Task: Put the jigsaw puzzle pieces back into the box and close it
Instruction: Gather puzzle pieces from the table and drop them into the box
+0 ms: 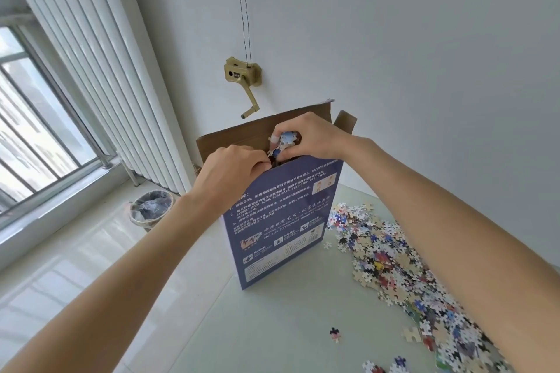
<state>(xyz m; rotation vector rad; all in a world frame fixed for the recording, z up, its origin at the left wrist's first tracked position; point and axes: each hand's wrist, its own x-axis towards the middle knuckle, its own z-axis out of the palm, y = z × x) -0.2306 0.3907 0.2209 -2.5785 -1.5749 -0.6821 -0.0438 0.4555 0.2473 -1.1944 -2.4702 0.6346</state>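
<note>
Head view: both hands at box mouth, right hand clutching pieces.

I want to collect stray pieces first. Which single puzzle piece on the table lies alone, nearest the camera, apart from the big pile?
The dark piece with a pink end, lying alone on the table, left of the big pile; its neighbours overlap or cluster.

single head view, looking forward and down, close over box top, table beyond.

tall blue box upright, brown flaps open at 12 o'clock; loose multicoloured puzzle pieces heaped at 4 o'clock.
</note>
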